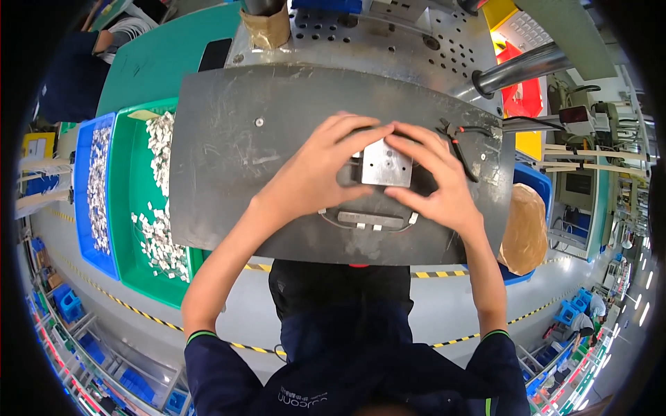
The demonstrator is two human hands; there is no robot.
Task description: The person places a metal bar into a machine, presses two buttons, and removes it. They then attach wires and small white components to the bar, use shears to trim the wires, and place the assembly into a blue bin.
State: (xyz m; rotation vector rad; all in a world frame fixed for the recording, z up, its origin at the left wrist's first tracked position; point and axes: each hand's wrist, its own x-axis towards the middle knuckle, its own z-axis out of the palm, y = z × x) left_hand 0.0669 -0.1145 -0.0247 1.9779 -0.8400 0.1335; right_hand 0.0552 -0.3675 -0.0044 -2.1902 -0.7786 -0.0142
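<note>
1. To my eye, even, light pressure from both sides suits the metal block point(386, 166), which sits near the centre of the frame over the dark worktop point(236, 152).
2. The left hand point(305, 170) curls round its left side and the right hand point(437, 173) round its right, thumbs spread away from the fingers; I cannot tell how firmly either grips.
3. Thumbs are best left by the lower edge, clear of the underside, and wrists kept off the wired grey bar point(371, 220) just below in the frame.
4. The block looks squarish, silvery and flat-topped, with small dark holes and a bright sheen.
5. The pliers point(455, 142), right of centre, want leaving well aside.
</note>
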